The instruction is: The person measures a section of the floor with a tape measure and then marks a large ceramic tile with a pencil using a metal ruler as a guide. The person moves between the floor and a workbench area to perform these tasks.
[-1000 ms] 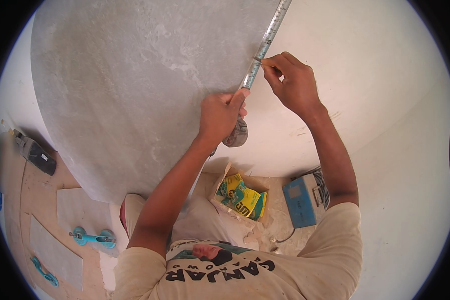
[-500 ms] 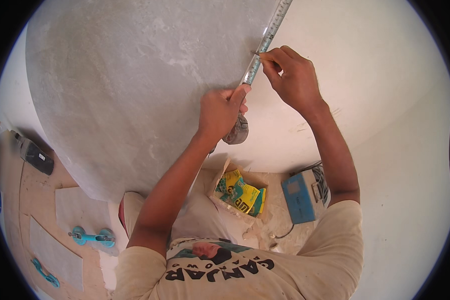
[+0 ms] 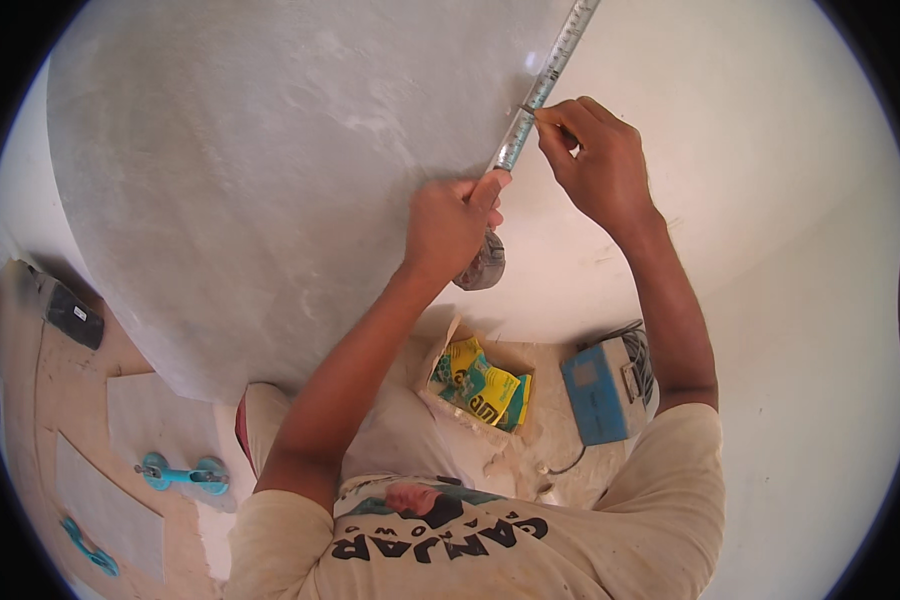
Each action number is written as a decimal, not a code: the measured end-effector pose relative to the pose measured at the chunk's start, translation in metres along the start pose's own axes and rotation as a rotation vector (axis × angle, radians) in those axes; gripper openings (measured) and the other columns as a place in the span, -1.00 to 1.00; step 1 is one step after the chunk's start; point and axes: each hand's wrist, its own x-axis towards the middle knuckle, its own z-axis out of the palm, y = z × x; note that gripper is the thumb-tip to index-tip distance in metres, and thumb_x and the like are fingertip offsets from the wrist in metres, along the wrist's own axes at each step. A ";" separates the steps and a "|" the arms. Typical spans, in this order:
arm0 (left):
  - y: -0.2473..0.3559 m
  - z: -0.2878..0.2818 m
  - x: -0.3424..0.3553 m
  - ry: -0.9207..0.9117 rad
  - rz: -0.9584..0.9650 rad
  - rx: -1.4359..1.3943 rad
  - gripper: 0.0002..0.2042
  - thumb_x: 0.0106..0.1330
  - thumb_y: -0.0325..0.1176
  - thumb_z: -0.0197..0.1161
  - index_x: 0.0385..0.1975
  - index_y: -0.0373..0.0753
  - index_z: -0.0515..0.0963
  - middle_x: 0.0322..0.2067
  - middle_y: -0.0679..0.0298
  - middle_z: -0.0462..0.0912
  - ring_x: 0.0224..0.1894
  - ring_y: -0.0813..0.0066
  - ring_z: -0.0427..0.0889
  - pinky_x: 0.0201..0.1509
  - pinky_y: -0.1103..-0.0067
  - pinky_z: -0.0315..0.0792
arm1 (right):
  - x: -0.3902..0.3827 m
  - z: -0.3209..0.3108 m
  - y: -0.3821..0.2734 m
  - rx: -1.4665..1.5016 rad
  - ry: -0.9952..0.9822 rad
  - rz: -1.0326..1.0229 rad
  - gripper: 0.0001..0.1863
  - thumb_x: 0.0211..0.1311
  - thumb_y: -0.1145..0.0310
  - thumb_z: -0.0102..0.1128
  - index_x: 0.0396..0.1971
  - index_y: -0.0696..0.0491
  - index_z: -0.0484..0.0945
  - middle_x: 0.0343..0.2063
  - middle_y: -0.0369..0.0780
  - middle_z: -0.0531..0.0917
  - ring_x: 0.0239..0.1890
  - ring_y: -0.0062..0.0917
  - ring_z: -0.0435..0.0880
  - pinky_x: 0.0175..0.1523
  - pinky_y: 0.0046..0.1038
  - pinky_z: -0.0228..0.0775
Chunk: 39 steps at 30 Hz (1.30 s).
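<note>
Tape measure blade runs along grey slab edge; left hand grips its case, right hand pinches a pencil against the blade.

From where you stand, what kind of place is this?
Probably a room being tiled or renovated: a tape measure stretched along a large grey slab, a turquoise suction lifter and a dusty floor below.

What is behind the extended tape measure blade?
The tape measure blade lies along the edge of a grey tile, white wall beside it. The strip it covers cannot be seen.
</note>
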 end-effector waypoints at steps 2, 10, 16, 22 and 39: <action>-0.001 0.001 0.000 0.013 -0.010 -0.015 -0.59 0.30 -0.10 0.28 -0.53 -0.41 0.64 -0.67 0.24 0.63 -0.65 0.64 0.54 -0.52 0.64 0.43 | -0.001 0.002 0.000 -0.004 0.013 -0.007 -0.93 0.06 0.49 0.25 -0.49 0.06 0.53 -0.61 -0.26 0.54 -0.64 -0.39 0.52 -0.55 -0.41 0.38; -0.005 0.000 0.003 0.015 0.049 -0.042 -0.57 0.31 -0.09 0.28 -0.58 -0.41 0.60 -0.67 0.22 0.62 -0.63 0.60 0.57 -0.51 0.64 0.46 | 0.003 0.009 -0.001 -0.016 -0.047 0.021 -0.92 0.13 0.50 0.27 -0.35 0.12 0.60 -0.50 -0.24 0.61 -0.56 -0.52 0.58 -0.43 -0.49 0.45; -0.002 0.002 0.001 0.041 0.039 0.001 -0.60 0.30 -0.11 0.26 -0.52 -0.40 0.64 -0.67 0.24 0.62 -0.65 0.66 0.51 -0.52 0.63 0.41 | -0.005 -0.009 0.003 0.117 0.014 0.102 -0.92 0.18 0.50 0.26 -0.32 0.12 0.63 -0.48 -0.27 0.63 -0.56 -0.61 0.55 -0.43 -0.55 0.43; -0.013 -0.002 -0.003 0.020 0.101 0.072 -0.59 0.34 -0.09 0.25 -0.52 -0.39 0.63 -0.66 0.25 0.63 -0.62 0.65 0.55 -0.52 0.66 0.42 | -0.022 -0.005 -0.010 0.291 0.200 0.185 -0.93 0.18 0.51 0.25 -0.33 0.12 0.62 -0.52 -0.28 0.64 -0.56 -0.68 0.57 -0.47 -0.61 0.39; -0.038 -0.068 -0.022 0.163 0.187 -0.033 -0.66 0.36 -0.11 0.23 -0.48 -0.29 0.61 -0.62 0.28 0.61 -0.58 0.59 0.53 -0.46 0.63 0.42 | -0.037 0.095 -0.075 0.841 0.720 0.780 -0.80 0.34 0.39 0.15 -0.12 0.13 0.61 -0.66 -0.34 0.54 -0.60 -0.79 0.42 -0.47 -0.69 0.27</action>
